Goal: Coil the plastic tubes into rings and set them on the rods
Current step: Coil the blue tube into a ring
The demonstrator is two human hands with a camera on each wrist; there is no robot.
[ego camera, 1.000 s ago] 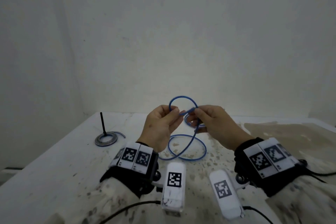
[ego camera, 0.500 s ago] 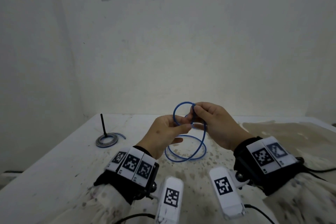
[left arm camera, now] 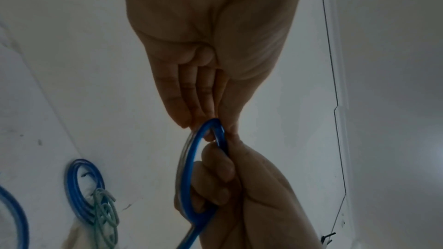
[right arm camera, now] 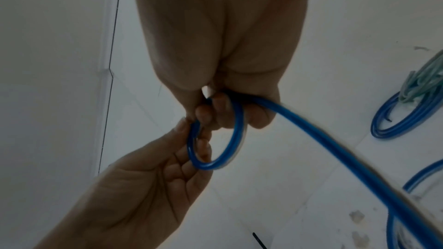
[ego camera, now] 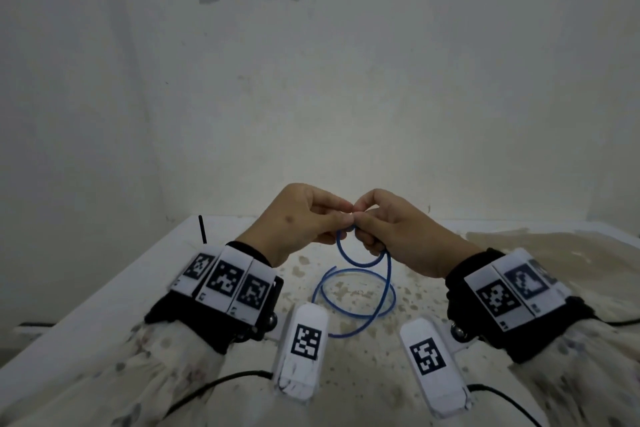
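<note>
A blue plastic tube (ego camera: 388,274) hangs from both hands above the white table (ego camera: 114,291). Its upper part forms a small ring (right arm camera: 210,166); lower turns lie loose on the table. My left hand (ego camera: 341,215) pinches the top of the ring (left arm camera: 188,162) between thumb and fingertips. My right hand (ego camera: 362,218) meets it fingertip to fingertip, its fingers curled round the tube, which trails off past its palm. A thin black rod (ego camera: 202,229) stands at the table's far left; my left wrist hides its base.
A coiled blue ring (right arm camera: 393,130) with a bundle of pale green tubes (right arm camera: 426,80) lies on the table, also in the left wrist view as the blue ring (left arm camera: 73,186). White walls close the back and left. Brown stains mark the table's right side.
The hands have come together fingertip to fingertip. The small loop that stood above the fingers now hangs below them. The ring at the rod's base is now hidden behind my left wrist.
</note>
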